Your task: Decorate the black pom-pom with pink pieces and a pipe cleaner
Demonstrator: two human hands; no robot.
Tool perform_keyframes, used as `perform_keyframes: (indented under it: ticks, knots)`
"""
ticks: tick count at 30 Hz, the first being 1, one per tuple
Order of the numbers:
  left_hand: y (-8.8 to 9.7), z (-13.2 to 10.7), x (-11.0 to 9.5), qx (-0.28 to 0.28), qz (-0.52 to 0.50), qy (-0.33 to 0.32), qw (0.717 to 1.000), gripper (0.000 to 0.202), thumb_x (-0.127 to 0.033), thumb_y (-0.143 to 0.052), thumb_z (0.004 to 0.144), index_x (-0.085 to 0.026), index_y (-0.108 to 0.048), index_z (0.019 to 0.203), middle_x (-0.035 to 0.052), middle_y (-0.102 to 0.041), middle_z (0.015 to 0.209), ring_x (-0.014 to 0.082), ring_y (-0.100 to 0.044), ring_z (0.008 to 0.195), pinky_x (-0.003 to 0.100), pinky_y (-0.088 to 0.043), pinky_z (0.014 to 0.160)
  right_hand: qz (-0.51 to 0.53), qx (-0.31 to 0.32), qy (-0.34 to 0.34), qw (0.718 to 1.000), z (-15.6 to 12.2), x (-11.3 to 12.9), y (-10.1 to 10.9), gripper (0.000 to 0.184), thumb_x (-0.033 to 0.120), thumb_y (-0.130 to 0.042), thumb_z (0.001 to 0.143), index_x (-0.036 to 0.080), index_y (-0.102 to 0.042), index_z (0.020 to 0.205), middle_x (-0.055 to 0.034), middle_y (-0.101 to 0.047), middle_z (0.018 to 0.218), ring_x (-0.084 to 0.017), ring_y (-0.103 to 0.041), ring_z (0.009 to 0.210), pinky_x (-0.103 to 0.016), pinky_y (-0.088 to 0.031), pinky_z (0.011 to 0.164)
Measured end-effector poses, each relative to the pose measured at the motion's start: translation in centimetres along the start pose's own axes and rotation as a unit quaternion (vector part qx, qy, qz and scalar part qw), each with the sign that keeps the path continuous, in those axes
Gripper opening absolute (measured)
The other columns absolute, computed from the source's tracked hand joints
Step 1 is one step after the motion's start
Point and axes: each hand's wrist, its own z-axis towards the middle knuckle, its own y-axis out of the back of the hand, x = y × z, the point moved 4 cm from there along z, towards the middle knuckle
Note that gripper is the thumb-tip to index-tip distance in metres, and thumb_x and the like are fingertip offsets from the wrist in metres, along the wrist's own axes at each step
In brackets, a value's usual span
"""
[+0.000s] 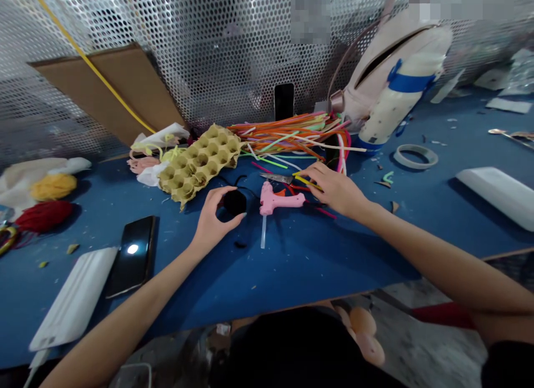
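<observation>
In the head view, my left hand (214, 212) is curled around a round black ball (235, 202) that looks fuzzy, gripping it between thumb and fingers. My right hand (331, 187) has its fingers on the yellow handles of a pair of scissors (278, 178), whose blades point left. Between the hands lies a pink glue gun (283, 201) on its side, a clear glue stick jutting from it toward me. Thin black strands rest just beyond the ball. A small black scrap (241, 245) sits on the blue table (308, 282) nearer to me.
An egg carton (204, 160) and a heap of colourful pipe cleaners (287, 132) lie behind my hands. On the left are a phone (132, 254), a white power bank (75, 299) and yarn bundles (45, 215). A bottle (396, 98), tape roll (415, 156) and white box (498, 194) occupy the right.
</observation>
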Motion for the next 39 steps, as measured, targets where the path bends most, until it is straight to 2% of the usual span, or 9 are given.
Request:
perform_keyframes:
  ticks: [8,12,15,18,23,26,29,33,39]
  knots:
    - [-0.8,-0.2,0.3,0.05,0.066,-0.019,0.996,0.058,-0.038,-0.079,0.089,-0.028,-0.059,0.142,0.0106,-0.063,0.137,0.0307,-0.062,0.131,0.053,-0.05,0.118,0.008,0.009,0.041,0.999,0.3,0.3,-0.4,0.034,0.019,-0.042,0.105,0.018,-0.072,0.119,-0.0128,-0.069,0.121,-0.029,-0.067,0.119,-0.05,-0.058,0.105]
    - [-0.4,0.1,-0.7,0.083,0.147,-0.022,0.985,0.087,-0.055,-0.08,0.088,-0.029,-0.04,0.162,0.0158,-0.049,0.156,0.0381,-0.048,0.149,0.059,-0.041,0.126,0.019,-0.003,0.045,0.999,0.4,0.7,-0.3,0.031,0.02,-0.044,0.105,0.019,-0.074,0.115,-0.0121,-0.07,0.121,-0.028,-0.065,0.118,-0.049,-0.057,0.105]
    - [1.5,0.0,-2.6,0.117,0.263,-0.06,0.956,0.083,-0.058,-0.068,0.097,-0.029,-0.034,0.166,0.0178,-0.036,0.169,0.0443,-0.04,0.156,0.066,-0.037,0.127,0.03,-0.012,0.062,0.998,0.4,1.1,-0.2,0.029,0.021,-0.046,0.105,0.02,-0.074,0.113,-0.0112,-0.07,0.121,-0.028,-0.063,0.12,-0.049,-0.056,0.105]
    - [5.5,-1.1,-2.8,0.104,0.357,-0.037,0.927,0.063,-0.045,-0.052,0.105,-0.029,-0.037,0.165,0.0153,-0.041,0.168,0.0453,-0.042,0.155,0.067,-0.038,0.125,0.044,-0.015,0.075,0.996,0.4,1.6,-0.2,0.028,0.022,-0.048,0.105,0.022,-0.075,0.113,-0.0105,-0.07,0.121,-0.028,-0.062,0.121,-0.048,-0.055,0.105]
    - [13.8,-5.7,2.9,0.017,0.481,0.179,0.858,0.073,-0.046,-0.048,0.102,-0.012,-0.035,0.165,0.0309,-0.041,0.164,0.0587,-0.045,0.147,0.071,-0.046,0.113,0.073,-0.008,0.092,0.993,0.5,2.1,-0.7,0.025,0.022,-0.05,0.105,0.022,-0.075,0.11,-0.0099,-0.071,0.119,-0.027,-0.065,0.119,-0.049,-0.054,0.107]
    - [16.5,-8.4,7.0,0.068,0.489,0.302,0.815,0.088,-0.063,-0.048,0.099,-0.003,-0.033,0.163,0.0394,-0.053,0.149,0.0608,-0.06,0.13,0.07,-0.05,0.104,0.084,0.005,0.103,0.991,0.6,2.5,-1.2,0.025,0.021,-0.05,0.104,0.021,-0.074,0.111,-0.0105,-0.072,0.119,-0.028,-0.065,0.12,-0.049,-0.054,0.107]
    - [17.0,-9.3,8.6,0.108,0.502,0.316,0.798,0.09,-0.072,-0.036,0.1,-0.006,-0.037,0.162,0.036,-0.066,0.135,0.0584,-0.066,0.121,0.071,-0.047,0.106,0.09,0.018,0.106,0.99,0.7,2.7,-1.4,0.026,0.021,-0.049,0.105,0.02,-0.074,0.112,-0.0108,-0.072,0.12,-0.028,-0.065,0.119,-0.049,-0.054,0.107]
    - [16.6,-9.1,8.5,0.093,0.518,0.306,0.794,0.091,-0.07,-0.037,0.099,-0.009,-0.028,0.166,0.0335,-0.065,0.138,0.0574,-0.065,0.125,0.066,-0.047,0.107,0.09,0.018,0.101,0.991,0.7,2.6,-1.3,0.025,0.021,-0.05,0.105,0.021,-0.074,0.113,-0.0094,-0.072,0.12,-0.027,-0.065,0.12,-0.048,-0.054,0.106]
    - [17.1,-8.7,9.1,0.054,0.456,0.3,0.836,0.097,-0.06,-0.058,0.091,-0.012,-0.025,0.168,0.0279,-0.067,0.142,0.0523,-0.068,0.123,0.062,-0.049,0.109,0.096,0.02,0.096,0.991,0.6,2.5,-1.3,0.025,0.021,-0.05,0.105,0.022,-0.073,0.113,-0.0089,-0.072,0.12,-0.026,-0.065,0.12,-0.047,-0.054,0.106]
